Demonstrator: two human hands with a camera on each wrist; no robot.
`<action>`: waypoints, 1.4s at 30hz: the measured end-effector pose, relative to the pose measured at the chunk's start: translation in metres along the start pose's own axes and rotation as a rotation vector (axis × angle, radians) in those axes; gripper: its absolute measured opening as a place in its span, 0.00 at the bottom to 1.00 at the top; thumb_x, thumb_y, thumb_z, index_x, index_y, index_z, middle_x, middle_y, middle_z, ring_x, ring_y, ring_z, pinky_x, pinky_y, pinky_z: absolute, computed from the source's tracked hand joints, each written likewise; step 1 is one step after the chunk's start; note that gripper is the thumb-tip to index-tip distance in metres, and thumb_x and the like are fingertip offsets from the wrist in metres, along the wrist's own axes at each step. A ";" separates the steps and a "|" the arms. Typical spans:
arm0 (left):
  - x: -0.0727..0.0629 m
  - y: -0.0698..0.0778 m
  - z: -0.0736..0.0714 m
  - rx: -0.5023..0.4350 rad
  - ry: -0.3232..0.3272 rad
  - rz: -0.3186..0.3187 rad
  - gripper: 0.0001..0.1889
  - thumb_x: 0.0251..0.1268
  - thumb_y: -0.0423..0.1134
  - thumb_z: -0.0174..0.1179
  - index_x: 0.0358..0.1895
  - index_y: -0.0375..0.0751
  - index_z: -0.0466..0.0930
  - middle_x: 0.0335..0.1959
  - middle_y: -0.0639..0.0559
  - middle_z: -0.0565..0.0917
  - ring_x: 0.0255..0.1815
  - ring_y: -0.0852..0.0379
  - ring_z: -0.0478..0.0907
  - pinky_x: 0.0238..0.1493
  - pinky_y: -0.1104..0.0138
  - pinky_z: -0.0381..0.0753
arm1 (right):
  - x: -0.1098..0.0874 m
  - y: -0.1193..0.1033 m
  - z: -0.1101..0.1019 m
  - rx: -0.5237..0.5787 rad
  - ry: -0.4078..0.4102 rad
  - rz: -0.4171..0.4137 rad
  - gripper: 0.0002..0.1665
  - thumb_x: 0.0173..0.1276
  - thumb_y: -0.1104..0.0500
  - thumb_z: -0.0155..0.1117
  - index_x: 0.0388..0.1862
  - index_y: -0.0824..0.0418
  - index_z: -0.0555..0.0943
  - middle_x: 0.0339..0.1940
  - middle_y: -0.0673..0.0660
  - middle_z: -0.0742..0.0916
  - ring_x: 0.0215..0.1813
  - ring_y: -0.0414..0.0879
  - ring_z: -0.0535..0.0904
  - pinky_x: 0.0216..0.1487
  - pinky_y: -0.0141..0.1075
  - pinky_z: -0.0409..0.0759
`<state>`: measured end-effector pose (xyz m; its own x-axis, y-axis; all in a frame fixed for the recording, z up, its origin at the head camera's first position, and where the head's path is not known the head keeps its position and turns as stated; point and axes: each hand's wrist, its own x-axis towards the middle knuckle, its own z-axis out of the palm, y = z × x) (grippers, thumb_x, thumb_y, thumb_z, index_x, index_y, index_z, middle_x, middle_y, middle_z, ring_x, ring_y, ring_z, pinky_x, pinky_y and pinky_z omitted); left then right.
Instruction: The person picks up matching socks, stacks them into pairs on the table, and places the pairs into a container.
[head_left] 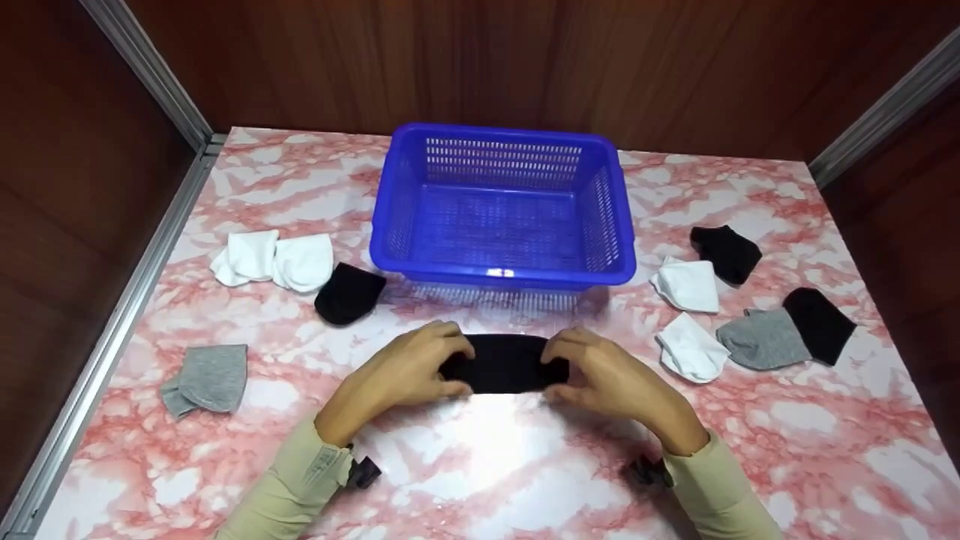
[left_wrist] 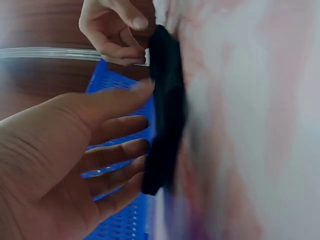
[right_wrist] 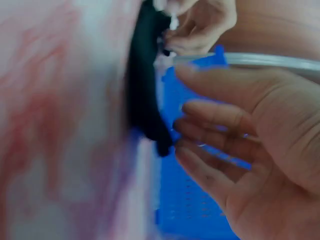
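Observation:
A black sock (head_left: 507, 364) is stretched out sideways in front of the basket, between the two hands. My left hand (head_left: 420, 365) is at its left end, fingers loosely bent; in the left wrist view the fingertips (left_wrist: 142, 146) come right up to the dark fabric without closing round it. At the right end is my right hand (head_left: 600, 373), with its thumb and fingers spread. In the right wrist view its fingertips (right_wrist: 182, 150) meet the sock's edge, and the palm holds nothing.
A blue plastic basket (head_left: 502, 277) stands behind the hands. On the left lie white socks (head_left: 304, 262), a black sock (head_left: 349, 294) and a grey sock (head_left: 214, 377). On the right are white socks (head_left: 690, 285), black socks (head_left: 726, 253) and a grey sock (head_left: 765, 339). Brown panels enclose the marbled table.

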<state>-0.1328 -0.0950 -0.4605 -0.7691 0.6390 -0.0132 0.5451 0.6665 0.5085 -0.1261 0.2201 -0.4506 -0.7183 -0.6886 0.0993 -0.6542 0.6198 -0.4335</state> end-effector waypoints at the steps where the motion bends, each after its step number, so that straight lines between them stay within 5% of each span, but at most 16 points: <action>1: -0.001 -0.001 0.002 0.013 -0.006 0.003 0.26 0.60 0.54 0.76 0.57 0.44 0.85 0.54 0.50 0.83 0.58 0.51 0.82 0.66 0.55 0.81 | -0.001 0.002 0.002 0.008 -0.016 -0.003 0.21 0.62 0.54 0.81 0.49 0.61 0.85 0.50 0.52 0.88 0.54 0.46 0.83 0.57 0.43 0.85; 8: -0.002 -0.011 0.009 0.033 0.018 0.010 0.32 0.55 0.55 0.79 0.59 0.42 0.82 0.53 0.50 0.79 0.54 0.53 0.77 0.64 0.57 0.81 | -0.002 0.018 0.008 0.071 -0.072 0.050 0.28 0.61 0.51 0.82 0.57 0.60 0.83 0.56 0.53 0.87 0.50 0.44 0.82 0.56 0.42 0.83; 19: 0.008 -0.016 0.006 0.074 0.025 0.020 0.22 0.64 0.44 0.68 0.60 0.39 0.83 0.56 0.43 0.77 0.61 0.44 0.75 0.69 0.52 0.77 | 0.009 0.030 0.008 0.079 -0.026 0.004 0.18 0.58 0.67 0.73 0.49 0.61 0.86 0.51 0.55 0.89 0.57 0.50 0.85 0.63 0.47 0.83; 28: 0.008 -0.001 0.016 0.397 0.118 0.064 0.24 0.55 0.41 0.68 0.54 0.34 0.78 0.46 0.38 0.80 0.48 0.40 0.75 0.55 0.51 0.80 | 0.010 0.034 0.008 0.137 0.034 0.028 0.13 0.67 0.71 0.66 0.48 0.62 0.88 0.49 0.55 0.92 0.55 0.49 0.88 0.61 0.45 0.85; 32: 0.011 0.003 0.020 0.467 0.162 0.037 0.19 0.59 0.39 0.65 0.51 0.33 0.78 0.43 0.38 0.81 0.46 0.41 0.77 0.51 0.51 0.82 | 0.010 0.033 0.007 0.182 0.039 0.081 0.13 0.72 0.69 0.64 0.52 0.61 0.88 0.48 0.54 0.92 0.53 0.47 0.88 0.59 0.45 0.86; 36: 0.017 0.002 0.015 0.382 0.154 -0.002 0.13 0.65 0.38 0.60 0.48 0.34 0.80 0.41 0.38 0.84 0.44 0.39 0.82 0.48 0.49 0.84 | 0.009 0.032 0.007 0.233 0.050 0.127 0.13 0.74 0.68 0.61 0.52 0.59 0.87 0.43 0.52 0.92 0.46 0.42 0.86 0.53 0.42 0.87; 42: 0.023 -0.004 -0.003 -0.028 0.128 -0.103 0.08 0.75 0.38 0.51 0.43 0.39 0.78 0.25 0.51 0.75 0.28 0.49 0.78 0.34 0.54 0.82 | 0.010 0.028 0.007 0.335 0.151 0.217 0.13 0.77 0.66 0.62 0.55 0.59 0.87 0.48 0.54 0.93 0.46 0.42 0.86 0.51 0.38 0.87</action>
<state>-0.1538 -0.0838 -0.4605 -0.8574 0.5129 0.0423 0.4534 0.7138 0.5337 -0.1498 0.2277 -0.4676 -0.8738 -0.4773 0.0930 -0.3887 0.5707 -0.7233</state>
